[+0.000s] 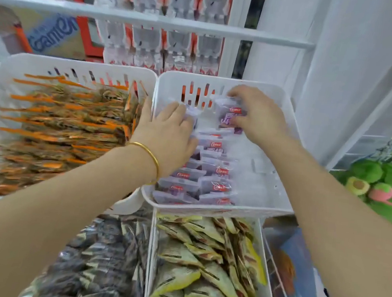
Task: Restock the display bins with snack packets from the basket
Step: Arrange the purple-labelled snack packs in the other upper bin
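1. Yellow packets [200, 267] sit closest, just below the white bin [219, 210].
2. Inside that bin, the purple packets [211, 175] are see-through-ish with red logos, rowed along its left side.
3. Right hand [255, 116] pinches one near its back wall. Left hand [167, 135] lies on the row, can't tell if it's gripping.

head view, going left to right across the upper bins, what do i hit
orange packets → left hand → right hand, holding a purple packet → green plush toys
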The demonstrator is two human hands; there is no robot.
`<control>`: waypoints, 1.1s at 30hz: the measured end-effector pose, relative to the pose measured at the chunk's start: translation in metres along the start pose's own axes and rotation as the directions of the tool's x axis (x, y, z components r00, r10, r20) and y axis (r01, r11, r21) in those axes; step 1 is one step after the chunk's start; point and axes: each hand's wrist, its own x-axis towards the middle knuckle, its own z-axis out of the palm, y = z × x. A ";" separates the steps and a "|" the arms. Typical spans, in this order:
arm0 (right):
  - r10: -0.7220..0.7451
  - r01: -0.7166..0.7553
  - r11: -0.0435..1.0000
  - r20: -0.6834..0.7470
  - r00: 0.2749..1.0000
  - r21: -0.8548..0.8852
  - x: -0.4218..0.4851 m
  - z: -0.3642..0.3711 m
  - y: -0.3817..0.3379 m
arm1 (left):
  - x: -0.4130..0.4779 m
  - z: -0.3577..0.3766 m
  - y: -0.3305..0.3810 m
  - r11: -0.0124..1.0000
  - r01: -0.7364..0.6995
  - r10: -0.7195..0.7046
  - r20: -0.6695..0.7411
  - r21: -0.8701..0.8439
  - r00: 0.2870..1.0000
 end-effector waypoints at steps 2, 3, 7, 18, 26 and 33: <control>0.030 -0.030 1.000 0.044 0.999 -0.001 0.009 0.017 0.003 | 0.001 0.006 -0.001 0.998 -0.004 0.004 -0.001 0.069 1.000; 0.017 -0.020 0.999 0.075 0.997 0.038 0.013 0.023 0.003 | 0.001 0.007 -0.003 0.996 -0.005 0.005 0.002 0.093 1.000; 0.041 -0.147 0.908 0.266 0.963 0.393 0.021 0.023 -0.004 | 0.001 0.008 -0.005 0.993 -0.027 0.026 0.006 0.112 1.000; 0.172 -0.320 0.860 0.366 0.915 0.396 0.010 0.031 -0.006 | 0.000 0.009 -0.006 0.992 -0.041 0.044 -0.018 0.117 0.999; 0.210 -0.298 0.853 0.241 0.948 0.429 0.002 0.026 -0.017 | 0.001 0.009 -0.006 0.995 -0.028 0.029 -0.009 0.092 1.000; 0.121 -0.236 0.827 0.248 0.961 0.510 -0.004 0.035 -0.018 | 0.000 0.006 -0.005 0.997 -0.028 0.027 0.015 0.069 1.000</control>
